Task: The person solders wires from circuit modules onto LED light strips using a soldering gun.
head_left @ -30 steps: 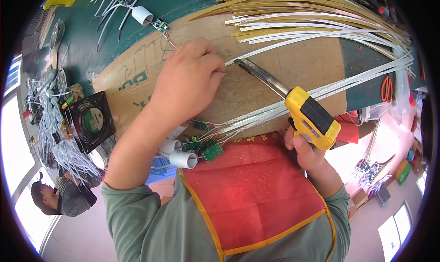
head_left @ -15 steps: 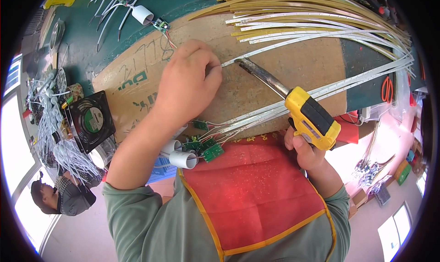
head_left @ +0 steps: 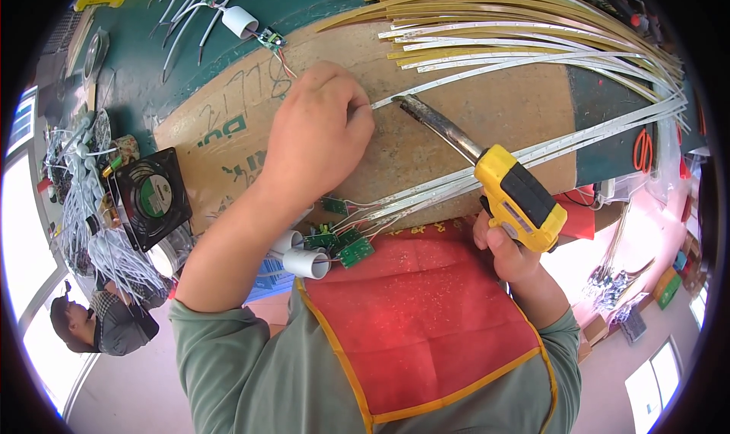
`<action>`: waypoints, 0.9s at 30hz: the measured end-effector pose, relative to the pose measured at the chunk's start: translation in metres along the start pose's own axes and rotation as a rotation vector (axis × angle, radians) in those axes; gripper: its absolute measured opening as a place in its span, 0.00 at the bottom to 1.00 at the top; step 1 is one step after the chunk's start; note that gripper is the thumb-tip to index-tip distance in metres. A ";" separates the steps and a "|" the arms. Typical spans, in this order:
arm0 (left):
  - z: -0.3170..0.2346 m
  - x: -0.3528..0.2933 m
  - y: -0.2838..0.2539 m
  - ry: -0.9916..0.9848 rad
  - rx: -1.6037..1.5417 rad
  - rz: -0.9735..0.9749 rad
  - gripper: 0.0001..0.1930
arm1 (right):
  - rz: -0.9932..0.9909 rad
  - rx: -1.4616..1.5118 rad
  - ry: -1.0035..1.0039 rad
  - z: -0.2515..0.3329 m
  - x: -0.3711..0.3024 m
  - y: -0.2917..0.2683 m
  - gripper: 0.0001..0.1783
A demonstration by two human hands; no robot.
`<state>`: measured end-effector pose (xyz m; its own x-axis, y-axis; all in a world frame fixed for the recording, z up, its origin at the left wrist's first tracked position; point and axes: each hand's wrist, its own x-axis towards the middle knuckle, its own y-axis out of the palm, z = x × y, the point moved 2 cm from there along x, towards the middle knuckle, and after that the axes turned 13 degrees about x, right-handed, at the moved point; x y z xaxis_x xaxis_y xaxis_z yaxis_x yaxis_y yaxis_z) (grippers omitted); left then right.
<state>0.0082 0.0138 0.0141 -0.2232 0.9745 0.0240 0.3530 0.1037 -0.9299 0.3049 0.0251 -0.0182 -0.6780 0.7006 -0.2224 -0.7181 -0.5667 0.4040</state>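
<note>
My left hand [head_left: 315,134] is over the cardboard, its fingers closed at the end of a narrow white LED strip [head_left: 471,73]. Red and white wires [head_left: 286,63] from a small green circuit board [head_left: 271,38] run in under that hand; its fingertips are partly hidden. In my right hand [head_left: 508,250] is a yellow and black soldering gun [head_left: 525,198], gripped by its handle. Its long metal barrel slants up to the left, and the tip is at the strip just right of my left fingers. I cannot tell whether they touch.
The cardboard sheet [head_left: 525,99] lies on a green table [head_left: 608,137]. Many strips [head_left: 487,8] are bundled at the far right. Wired strips end in green boards [head_left: 354,250] and white cylinders [head_left: 306,264] near my apron. A black fan [head_left: 152,198] stands left; another person [head_left: 114,324] is beyond.
My left hand and the soldering gun have shifted very slightly to the right. Both grips look the same.
</note>
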 end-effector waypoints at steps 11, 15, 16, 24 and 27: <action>0.001 0.000 0.000 0.012 -0.026 0.000 0.04 | 0.040 -0.129 -0.034 -0.004 0.004 0.008 0.29; 0.002 0.000 0.000 0.022 -0.010 -0.011 0.04 | 0.043 -0.178 -0.042 -0.006 0.004 0.007 0.26; 0.001 0.000 0.000 0.016 -0.011 -0.008 0.03 | 0.044 -0.179 -0.042 -0.006 0.004 0.007 0.26; 0.003 -0.001 0.000 0.015 -0.016 -0.010 0.03 | 0.020 -0.169 -0.027 -0.005 0.004 0.008 0.24; 0.002 0.000 0.000 0.023 -0.007 -0.013 0.03 | 0.027 -0.191 -0.035 -0.004 0.005 0.008 0.23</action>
<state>0.0064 0.0132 0.0129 -0.2068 0.9774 0.0445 0.3569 0.1177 -0.9267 0.2947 0.0224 -0.0198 -0.6941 0.6968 -0.1809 -0.7185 -0.6555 0.2325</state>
